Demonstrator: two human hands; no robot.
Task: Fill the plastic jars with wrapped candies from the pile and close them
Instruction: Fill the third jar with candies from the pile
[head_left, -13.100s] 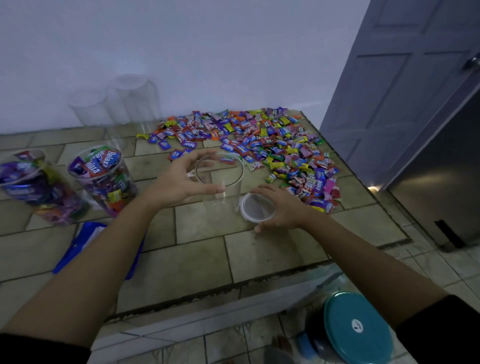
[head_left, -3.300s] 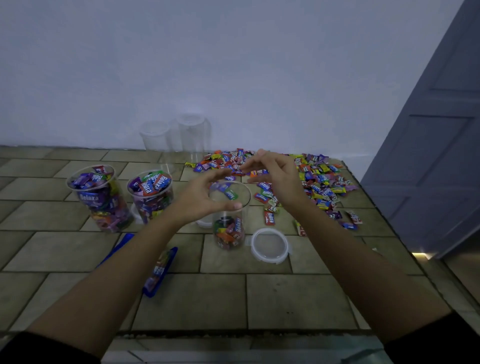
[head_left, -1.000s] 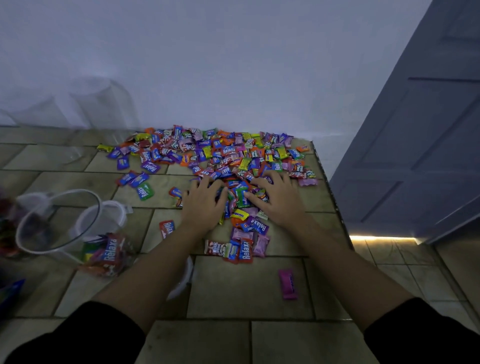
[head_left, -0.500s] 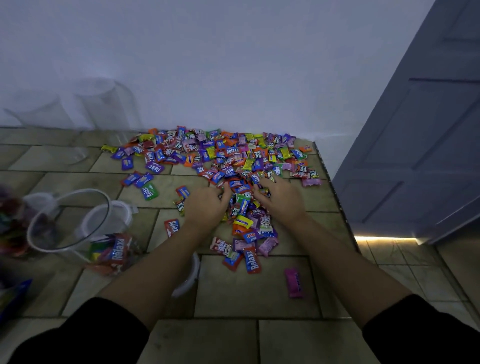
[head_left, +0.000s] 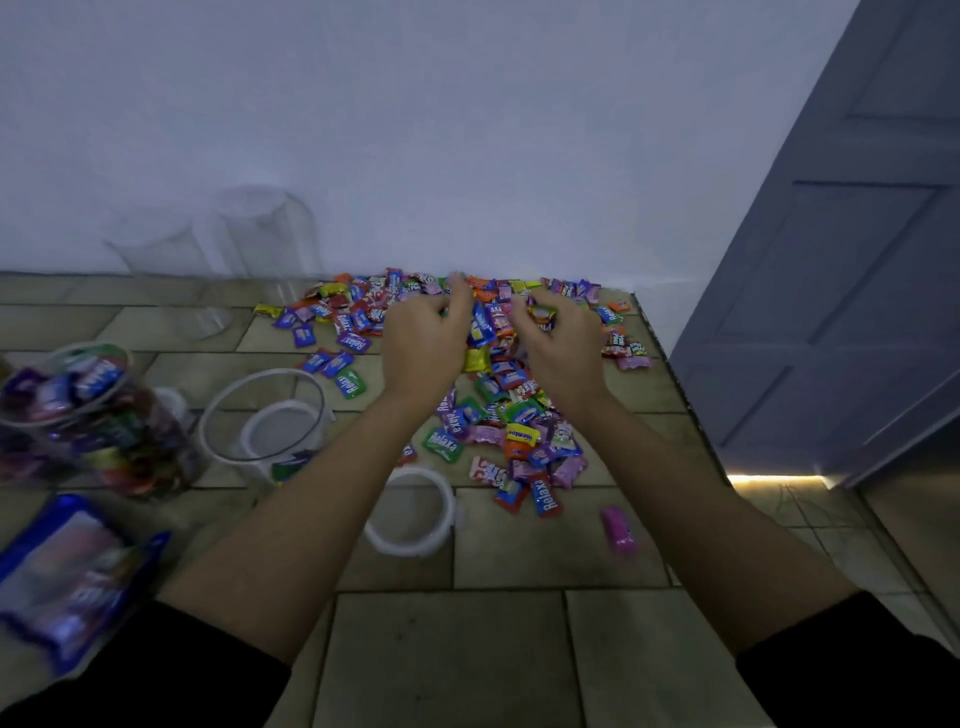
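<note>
Compared with half a second earlier, both hands have been lifted off the tiled surface (head_left: 447, 649) and are now shown higher in the frame, over the far part of the pile (head_left: 519, 421), where previously they were pressed down into its near part. The left hand (head_left: 426, 340) and the right hand (head_left: 561, 345) are held side by side just above centre. The fingers (head_left: 460, 296) of each are curled inward around a clutch of wrapped candies (head_left: 542, 313), and blue and yellow wrappers are seen between the two hands. The pile is spread from the wall (head_left: 415, 130) down to the middle of the frame, right of centre. A single pink candy (head_left: 618, 527) lies apart from it, lower right. The open jar (head_left: 262, 415) stands left of centre, well apart from the hands, with only a few wrappers visible at its bottom; a white ring is seen through its clear wall, and it cannot be told whether this lies inside or behind. A lid (head_left: 410, 514) rests flat on the surface at centre, partly covered by the left forearm. A filled jar (head_left: 98, 421), without a lid, stands at the left edge, and a blurred blue bag (head_left: 67, 566) lies at lower left. Two empty jars (head_left: 265, 234) stand against the wall at upper left. A grey door (head_left: 841, 291) occupies the right side.
</note>
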